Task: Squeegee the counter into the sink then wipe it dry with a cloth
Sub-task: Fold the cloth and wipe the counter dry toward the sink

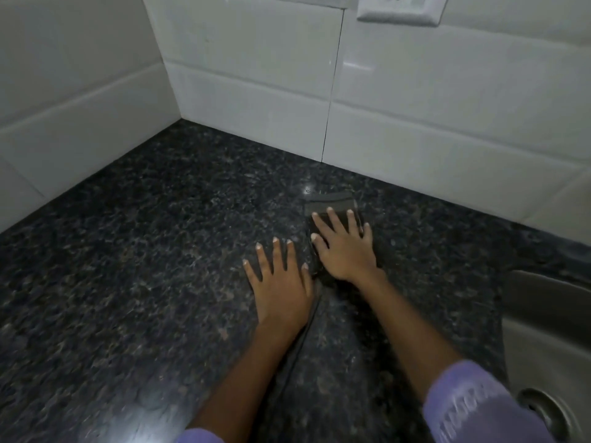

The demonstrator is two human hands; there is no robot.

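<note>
Lilac sleeves (473, 407) along the bottom edge of the frame, bare forearms running up toward the centre. At lower right, part of a steel sink (543, 340) with its drain, set into the dark speckled granite counter (128, 266).

Centre of frame: left hand (281, 282) laid flat on the bare stone, fingers spread, gripping nothing. Just beside it, up and to the right, right hand (343, 247) also flat and spread, pressing down on a dark folded cloth (332, 204); no curl of the fingers around it, only a palm-down press. Cloth lying on the counter partway between the hands and the back wall, its far edge jutting out past the fingertips.

Beyond that, more counter running to the corner, then white wall tiles (256, 84) across the upper frame and a white socket plate (399, 9) at the top right.

No squeegee anywhere in view. Judging by the cloth under the palm, squeegee stage likely finished and drying stage in hand. Surface glossy, with no clear puddles or streaks to make out in the dim light, so hard to say how much remains damp. Probably left: the stretch toward the upper-left corner and the strip along the wall.
</note>
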